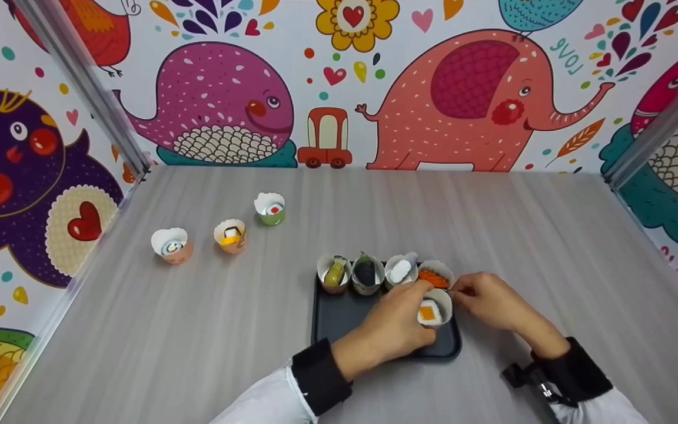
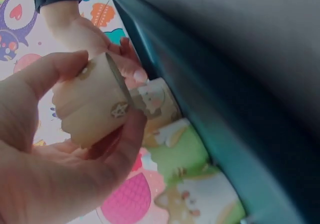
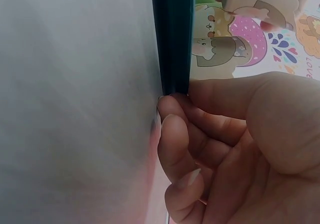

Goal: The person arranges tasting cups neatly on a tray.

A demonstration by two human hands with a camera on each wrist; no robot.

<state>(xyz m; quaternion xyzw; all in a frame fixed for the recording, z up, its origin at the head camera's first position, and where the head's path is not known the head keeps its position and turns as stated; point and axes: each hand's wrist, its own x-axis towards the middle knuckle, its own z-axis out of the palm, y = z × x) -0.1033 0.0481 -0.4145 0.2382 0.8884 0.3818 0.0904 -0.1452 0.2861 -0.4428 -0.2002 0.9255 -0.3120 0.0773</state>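
Note:
My left hand [image 1: 395,324] holds a small paper baking cup [image 2: 95,101] between thumb and fingers, above the dark tray [image 1: 339,324]. Inside that cup lies a white toy piece with an orange square [image 1: 428,312]. At the tray's right edge, my right hand [image 1: 492,301] pinches the rim [image 3: 175,69] between thumb and fingertips. Along the tray's far side stands a row of cups: one with a yellow-green piece [image 1: 335,273], one with a dark eggplant [image 1: 365,273], one with a white piece [image 1: 400,271] and one with orange bits [image 1: 434,278].
To the left on the grey table [image 1: 209,330] stand a pink cup [image 1: 178,253], an orange-patterned cup [image 1: 234,243] and a green cup [image 1: 272,219], each with a small piece inside. Cartoon-printed walls [image 1: 339,82] border the table at the back and sides.

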